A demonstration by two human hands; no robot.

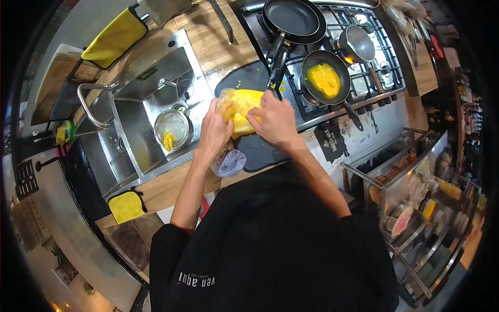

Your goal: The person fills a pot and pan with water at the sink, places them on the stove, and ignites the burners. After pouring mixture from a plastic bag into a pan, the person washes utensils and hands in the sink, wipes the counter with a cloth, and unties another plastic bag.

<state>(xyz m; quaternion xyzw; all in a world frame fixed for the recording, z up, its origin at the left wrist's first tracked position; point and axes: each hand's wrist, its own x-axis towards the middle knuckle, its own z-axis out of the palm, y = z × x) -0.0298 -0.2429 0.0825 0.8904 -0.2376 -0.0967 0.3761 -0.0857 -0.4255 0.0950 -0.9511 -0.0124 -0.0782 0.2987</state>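
Note:
Between my two hands is a yellow package in thin, partly clear plastic (pixel 244 106); I cannot make out its contents. My left hand (pixel 212 127) is closed on its left side, fingertips at the crumpled plastic. With bent fingers, my right hand (pixel 274 122) grips its right side. The package is over a dark cutting board (pixel 265 151), which has small yellow bits at its far end. A crumpled plastic bag (pixel 232 163) lies by the board's near left edge. On the stove to the right, a black frying pan (pixel 312 96) holds a yellow, egg-like mass (pixel 324 80).
A stainless steel sink (pixel 140 140) at left contains a metal pot (pixel 173 130) with something yellow on its rim. Stacked black pans (pixel 291 18) and a small saucepan (pixel 357 44) over a flame occupy the gas stove (pixel 384 62). Pan handles reach close to my right hand.

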